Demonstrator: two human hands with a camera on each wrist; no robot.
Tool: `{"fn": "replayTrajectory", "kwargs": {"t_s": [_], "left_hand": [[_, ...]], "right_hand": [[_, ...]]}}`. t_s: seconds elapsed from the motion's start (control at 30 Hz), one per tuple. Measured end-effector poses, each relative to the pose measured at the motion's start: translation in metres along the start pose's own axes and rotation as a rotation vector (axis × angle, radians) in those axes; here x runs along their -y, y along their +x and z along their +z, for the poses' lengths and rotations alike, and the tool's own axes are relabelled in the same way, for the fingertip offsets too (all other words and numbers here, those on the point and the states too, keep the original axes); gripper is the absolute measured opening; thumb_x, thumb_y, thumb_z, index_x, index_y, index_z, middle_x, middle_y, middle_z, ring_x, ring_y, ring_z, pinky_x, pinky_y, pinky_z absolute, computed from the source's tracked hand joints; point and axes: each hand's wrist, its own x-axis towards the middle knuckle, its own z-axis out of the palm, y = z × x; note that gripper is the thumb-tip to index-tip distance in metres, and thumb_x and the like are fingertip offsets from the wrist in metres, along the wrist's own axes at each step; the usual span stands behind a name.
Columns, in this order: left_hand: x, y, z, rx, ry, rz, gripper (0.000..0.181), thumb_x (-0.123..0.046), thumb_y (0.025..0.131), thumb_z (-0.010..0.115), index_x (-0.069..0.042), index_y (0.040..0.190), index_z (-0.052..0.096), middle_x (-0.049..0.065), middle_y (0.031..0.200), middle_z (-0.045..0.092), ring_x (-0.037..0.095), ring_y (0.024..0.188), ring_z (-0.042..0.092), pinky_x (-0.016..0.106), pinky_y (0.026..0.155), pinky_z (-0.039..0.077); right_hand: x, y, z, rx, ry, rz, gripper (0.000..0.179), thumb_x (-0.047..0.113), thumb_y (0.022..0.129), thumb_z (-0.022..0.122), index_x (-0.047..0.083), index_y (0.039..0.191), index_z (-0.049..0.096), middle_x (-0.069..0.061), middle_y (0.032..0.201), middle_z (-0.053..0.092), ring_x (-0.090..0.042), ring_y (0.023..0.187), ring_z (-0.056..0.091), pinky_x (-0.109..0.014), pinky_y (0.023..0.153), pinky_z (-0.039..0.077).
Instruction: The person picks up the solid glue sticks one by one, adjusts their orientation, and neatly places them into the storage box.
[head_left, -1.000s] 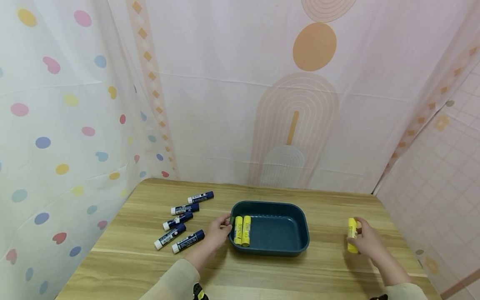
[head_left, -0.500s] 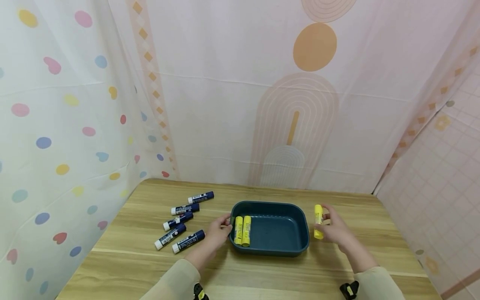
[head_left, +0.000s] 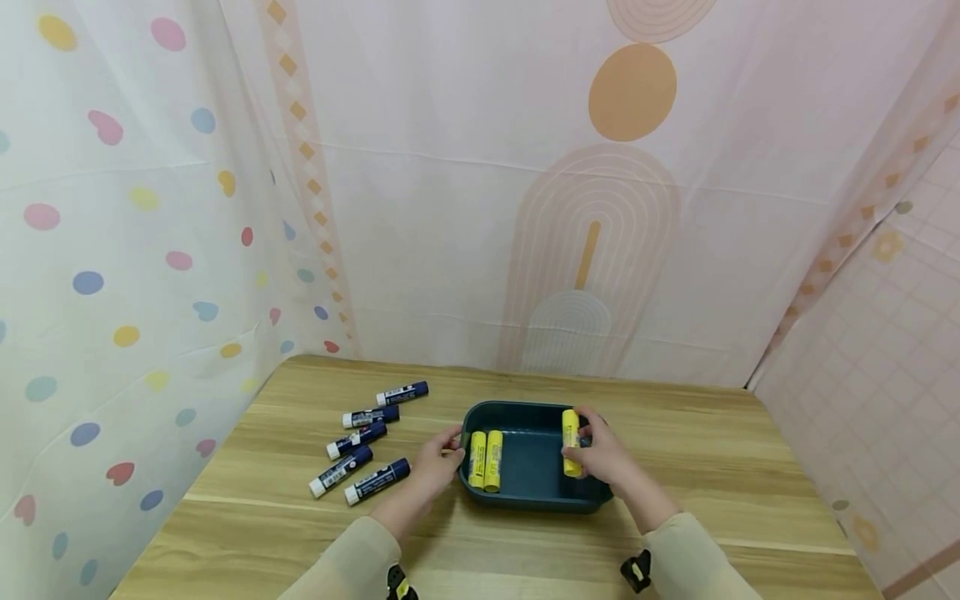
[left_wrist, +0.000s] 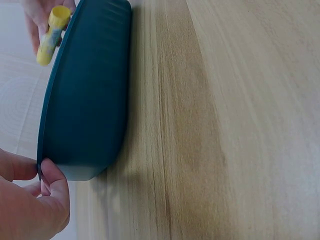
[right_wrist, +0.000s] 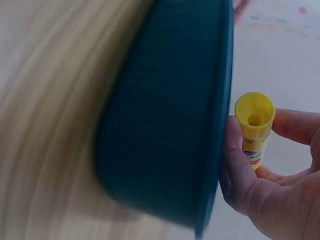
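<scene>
My right hand (head_left: 604, 452) pinches a yellow glue stick (head_left: 571, 443) over the right part of a dark teal tray (head_left: 536, 504). In the right wrist view the hollow end of that glue stick (right_wrist: 255, 117) faces the camera, between thumb and fingers. My left hand (head_left: 435, 464) grips the tray's left rim, thumb on one side and fingers on the other, as the left wrist view shows at the tray's corner (left_wrist: 82, 167). Inside the tray, two yellow glue sticks (head_left: 492, 461) lie side by side against the left wall.
Left of the tray, several dark blue glue sticks with white caps (head_left: 377, 482) lie loosely on the wooden table (head_left: 720, 500). A patterned curtain (head_left: 435, 208) hangs behind the table, with a dotted one (head_left: 120, 250) along the left.
My right hand has carried the yellow glue stick leftward from the table's right side to above the tray. My left hand has stayed on the rim.
</scene>
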Motion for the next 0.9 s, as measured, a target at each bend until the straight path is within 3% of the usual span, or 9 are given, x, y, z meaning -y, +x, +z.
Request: {"fn": "replayTrajectory", "kwargs": {"t_s": [0.43, 0.7, 0.9], "left_hand": [[-0.003, -0.003, 0.000, 0.002, 0.016, -0.002, 0.044, -0.003, 0.096, 0.048, -0.007, 0.140, 0.046, 0.012, 0.113, 0.049, 0.021, 0.094, 0.050, 0.028, 0.068, 0.047], [-0.003, -0.003, 0.000, -0.003, 0.005, -0.003, 0.044, -0.002, 0.096, 0.049, -0.007, 0.139, 0.046, 0.012, 0.112, 0.050, 0.021, 0.093, 0.051, 0.029, 0.070, 0.048], [-0.002, -0.002, 0.000, -0.003, 0.011, -0.002, 0.044, -0.002, 0.096, 0.049, -0.007, 0.139, 0.046, 0.012, 0.112, 0.050, 0.020, 0.093, 0.051, 0.028, 0.069, 0.048]], "right_hand": [[0.004, 0.018, 0.055, 0.066, -0.103, 0.068, 0.069, 0.007, 0.084, 0.069, 0.009, 0.143, 0.033, -0.016, 0.110, 0.046, -0.023, 0.080, 0.054, -0.031, 0.057, 0.053], [0.003, 0.029, 0.079, 0.087, -0.238, 0.002, 0.073, 0.012, 0.080, 0.074, 0.005, 0.141, 0.036, -0.021, 0.123, 0.049, -0.028, 0.100, 0.051, -0.042, 0.081, 0.049], [0.004, 0.032, 0.092, 0.102, -0.294, -0.009, 0.073, 0.013, 0.080, 0.074, 0.002, 0.141, 0.036, -0.026, 0.132, 0.043, -0.033, 0.106, 0.050, -0.048, 0.088, 0.046]]}}
